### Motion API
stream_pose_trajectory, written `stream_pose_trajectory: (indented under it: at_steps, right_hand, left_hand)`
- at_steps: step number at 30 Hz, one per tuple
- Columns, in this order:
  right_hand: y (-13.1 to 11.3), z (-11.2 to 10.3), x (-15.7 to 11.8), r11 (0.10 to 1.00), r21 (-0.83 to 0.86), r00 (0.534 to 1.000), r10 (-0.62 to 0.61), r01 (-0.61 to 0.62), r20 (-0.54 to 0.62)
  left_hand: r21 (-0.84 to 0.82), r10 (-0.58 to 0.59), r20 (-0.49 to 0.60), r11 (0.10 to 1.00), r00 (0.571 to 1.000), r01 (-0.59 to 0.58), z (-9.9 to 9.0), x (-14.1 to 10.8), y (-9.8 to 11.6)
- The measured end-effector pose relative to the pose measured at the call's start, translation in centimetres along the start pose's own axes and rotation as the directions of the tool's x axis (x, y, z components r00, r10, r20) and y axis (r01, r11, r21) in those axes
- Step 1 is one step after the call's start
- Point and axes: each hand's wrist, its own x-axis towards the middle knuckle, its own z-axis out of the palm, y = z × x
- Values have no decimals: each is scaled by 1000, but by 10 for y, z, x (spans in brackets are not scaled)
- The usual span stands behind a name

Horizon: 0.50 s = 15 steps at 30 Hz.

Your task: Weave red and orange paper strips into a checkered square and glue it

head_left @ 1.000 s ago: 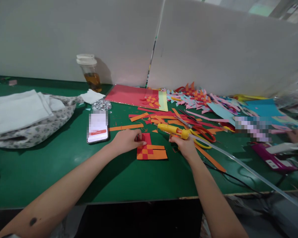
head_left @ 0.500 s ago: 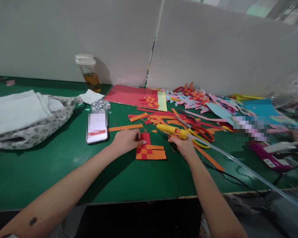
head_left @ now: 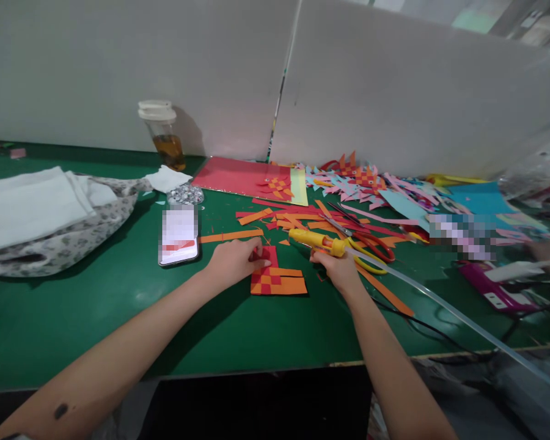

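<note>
A woven piece of red and orange paper strips lies flat on the green table, its red strips pointing away and its orange strips to the right. My left hand is closed at the upper left of this piece, thumb and fingers at the red strips. To the right, my right hand is wrapped round the handle of a yellow glue gun, with a long clear glue stick out of its back. The gun's nozzle points left, above the table and near the red strips.
Red-handled scissors lie among loose orange and red strips behind the gun. A phone, a cup and a floral cloth bag are on the left. Paper scraps and a purple power strip are on the right.
</note>
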Motion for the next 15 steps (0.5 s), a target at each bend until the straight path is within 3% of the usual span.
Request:
stream_pose_trajectory:
  at_steps: [5, 11, 15]
  right_hand:
    - [-2, 1, -1, 1000, 22, 1000, 16, -16, -7]
    - [-1, 1, -1, 1000, 30, 1000, 1, 0, -30]
    - [-1, 0, 0, 999, 33, 999, -29, 29, -15]
  left_hand:
    - [-146, 8, -38, 989, 999, -14, -5, 1, -3]
    - [-320, -53, -204, 947, 978, -15, -7, 4, -5]
    - [-283, -25, -318, 957, 948, -70, 2, 6, -7]
